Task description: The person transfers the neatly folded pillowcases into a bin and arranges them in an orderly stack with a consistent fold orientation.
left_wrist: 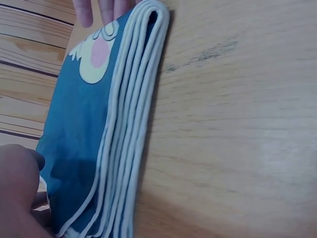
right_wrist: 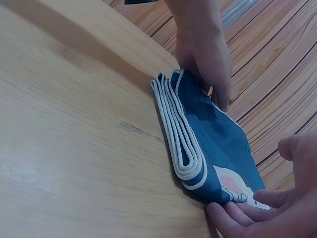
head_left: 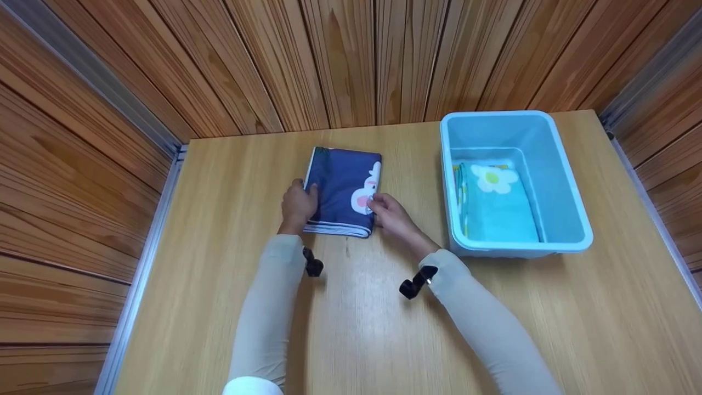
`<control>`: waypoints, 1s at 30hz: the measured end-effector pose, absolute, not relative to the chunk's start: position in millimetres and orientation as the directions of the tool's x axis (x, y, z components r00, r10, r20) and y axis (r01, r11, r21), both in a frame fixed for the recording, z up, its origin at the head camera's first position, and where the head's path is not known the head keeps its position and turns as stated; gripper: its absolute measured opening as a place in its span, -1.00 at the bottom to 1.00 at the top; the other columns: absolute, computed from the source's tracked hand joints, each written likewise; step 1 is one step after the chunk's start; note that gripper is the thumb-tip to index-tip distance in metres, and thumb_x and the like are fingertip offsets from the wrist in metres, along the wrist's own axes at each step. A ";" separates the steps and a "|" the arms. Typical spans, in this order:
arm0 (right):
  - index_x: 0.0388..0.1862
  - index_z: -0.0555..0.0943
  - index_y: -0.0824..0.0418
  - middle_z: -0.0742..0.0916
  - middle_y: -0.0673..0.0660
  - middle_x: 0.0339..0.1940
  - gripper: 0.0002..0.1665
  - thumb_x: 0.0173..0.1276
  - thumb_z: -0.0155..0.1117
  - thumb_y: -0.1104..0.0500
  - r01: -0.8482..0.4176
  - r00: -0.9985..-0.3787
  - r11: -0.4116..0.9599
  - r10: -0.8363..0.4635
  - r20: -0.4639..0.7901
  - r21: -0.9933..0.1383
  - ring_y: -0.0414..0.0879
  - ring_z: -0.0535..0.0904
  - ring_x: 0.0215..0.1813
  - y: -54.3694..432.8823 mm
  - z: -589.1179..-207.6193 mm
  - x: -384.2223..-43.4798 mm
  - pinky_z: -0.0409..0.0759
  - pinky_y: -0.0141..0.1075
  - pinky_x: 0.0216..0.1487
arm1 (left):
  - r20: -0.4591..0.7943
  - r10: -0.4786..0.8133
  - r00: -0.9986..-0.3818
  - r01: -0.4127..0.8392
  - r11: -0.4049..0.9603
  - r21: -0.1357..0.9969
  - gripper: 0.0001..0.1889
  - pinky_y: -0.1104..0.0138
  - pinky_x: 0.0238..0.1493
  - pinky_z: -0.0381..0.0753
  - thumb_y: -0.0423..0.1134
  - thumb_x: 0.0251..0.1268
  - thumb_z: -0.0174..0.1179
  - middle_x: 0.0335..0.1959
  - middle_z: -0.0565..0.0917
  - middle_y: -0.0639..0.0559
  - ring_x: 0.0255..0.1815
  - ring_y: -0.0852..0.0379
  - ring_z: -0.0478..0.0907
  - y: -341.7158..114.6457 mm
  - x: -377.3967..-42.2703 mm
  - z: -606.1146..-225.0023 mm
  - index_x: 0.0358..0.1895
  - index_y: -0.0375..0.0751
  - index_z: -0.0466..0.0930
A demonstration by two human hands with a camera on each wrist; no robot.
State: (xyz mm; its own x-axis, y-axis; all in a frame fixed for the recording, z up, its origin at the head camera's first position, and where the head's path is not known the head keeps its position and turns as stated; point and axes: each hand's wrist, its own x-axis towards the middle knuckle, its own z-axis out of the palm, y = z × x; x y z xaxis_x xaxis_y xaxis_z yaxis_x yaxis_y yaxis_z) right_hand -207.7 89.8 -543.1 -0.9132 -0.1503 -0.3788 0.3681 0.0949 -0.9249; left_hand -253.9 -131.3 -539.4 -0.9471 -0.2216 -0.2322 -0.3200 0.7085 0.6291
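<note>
A dark blue folded towel point(head_left: 340, 189) with white edging and a white-and-pink printed figure lies flat on the table. Its stacked layers point(left_wrist: 131, 109) face the near side. My left hand point(head_left: 299, 206) is at its left edge, with the thumb above the cloth and the fingers along the side. At the opposite edge, my right hand point(head_left: 392, 216) touches the side by the printed figure, its fingers point(right_wrist: 237, 215) fairly straight. The right thumb point(right_wrist: 287, 148) stands raised from the cloth. How far the left fingers reach underneath is hidden.
A light blue plastic bin point(head_left: 570, 181) stands on the wooden table point(head_left: 230, 219) to the right. Inside lies a folded turquoise towel point(head_left: 499, 214) with a white flower, over a patterned cloth. Wood-panelled walls point(head_left: 351, 66) enclose the back and sides.
</note>
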 end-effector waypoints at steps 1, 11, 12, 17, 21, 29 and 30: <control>0.50 0.26 0.43 0.52 0.37 0.32 -0.40 0.65 -0.01 0.12 0.371 -0.913 0.089 -0.147 -0.381 -0.924 0.07 0.55 0.19 90.0 -543.2 -207.8 0.55 -0.09 0.24 | -0.242 -0.223 -0.944 -0.328 0.698 0.637 -0.39 0.03 0.37 0.43 -0.02 0.63 -0.07 0.36 0.49 -0.34 0.37 -0.20 0.45 -132.3 -254.2 -538.7 0.49 -0.42 0.24; 0.43 0.32 0.40 0.57 0.28 0.18 -0.44 0.63 0.06 0.09 0.386 -0.916 0.049 -0.097 -0.389 -0.921 -0.01 0.54 0.05 94.9 -545.5 -210.4 0.50 -0.30 0.00 | -0.417 -0.190 -0.889 -0.449 0.547 0.707 -0.26 0.06 0.49 0.28 0.09 0.55 0.03 0.53 0.30 -0.26 0.53 -0.15 0.26 -137.2 -256.0 -535.8 0.57 -0.32 0.12; 0.42 0.34 0.39 0.58 0.27 0.17 -0.45 0.62 0.06 0.09 0.382 -0.918 0.058 -0.091 -0.386 -0.922 -0.04 0.53 0.02 95.3 -545.2 -210.3 0.48 -0.33 -0.06 | -0.437 -0.181 -0.881 -0.462 0.527 0.714 -0.25 0.06 0.50 0.27 0.10 0.54 0.03 0.54 0.29 -0.25 0.54 -0.14 0.25 -137.0 -256.3 -535.4 0.57 -0.31 0.11; 0.42 0.30 0.38 0.55 0.29 0.26 -0.46 0.61 0.04 0.12 0.387 -0.916 0.008 -0.114 -0.385 -0.922 -0.05 0.57 0.02 96.5 -543.3 -210.0 0.58 -0.35 -0.14 | -0.468 -0.149 -0.871 -0.478 0.479 0.737 -0.34 0.10 0.41 0.39 0.05 0.55 0.06 0.39 0.45 -0.25 0.36 -0.10 0.42 -135.0 -256.1 -535.2 0.50 -0.34 0.25; 0.51 0.24 0.32 0.51 0.31 0.31 -0.42 0.60 0.03 0.21 0.385 -0.917 -0.034 -0.130 -0.378 -0.922 0.01 0.58 0.09 98.8 -544.7 -210.0 0.66 -0.26 -0.13 | -0.439 -0.143 -0.887 -0.448 0.494 0.745 -0.40 0.10 0.29 0.48 0.01 0.56 0.06 0.24 0.54 -0.25 0.20 -0.08 0.50 -132.9 -254.5 -534.8 0.42 -0.37 0.34; 0.56 0.30 0.14 0.54 0.28 0.22 -0.34 0.53 0.16 0.30 0.349 -0.928 0.056 -0.114 -0.353 -0.935 0.00 0.53 0.07 98.8 -549.8 -212.5 0.56 -0.36 -0.18 | -0.475 -0.137 -0.869 -0.482 0.448 0.753 -0.46 0.11 0.27 0.48 0.01 0.57 0.06 0.22 0.51 -0.19 0.17 -0.05 0.47 -133.4 -254.9 -536.2 0.38 -0.30 0.34; 0.55 0.31 0.17 0.55 0.30 0.22 -0.34 0.51 0.18 0.32 0.336 -0.934 0.055 -0.110 -0.341 -0.940 -0.01 0.53 0.07 98.1 -550.2 -212.8 0.54 -0.37 -0.17 | -0.478 -0.136 -0.868 -0.485 0.443 0.754 -0.46 0.11 0.28 0.48 0.01 0.57 0.06 0.22 0.51 -0.18 0.18 -0.05 0.46 -132.8 -254.4 -536.1 0.38 -0.29 0.33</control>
State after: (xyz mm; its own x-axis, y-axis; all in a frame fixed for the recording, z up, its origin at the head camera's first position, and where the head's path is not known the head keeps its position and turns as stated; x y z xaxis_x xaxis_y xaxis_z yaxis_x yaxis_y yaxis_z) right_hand -212.8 98.1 -550.2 -0.9338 -0.1096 -0.3405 0.3364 0.0546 -0.9401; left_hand -254.4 -132.8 -536.1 -0.8678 -0.1358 -0.4780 -0.4847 0.4429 0.7543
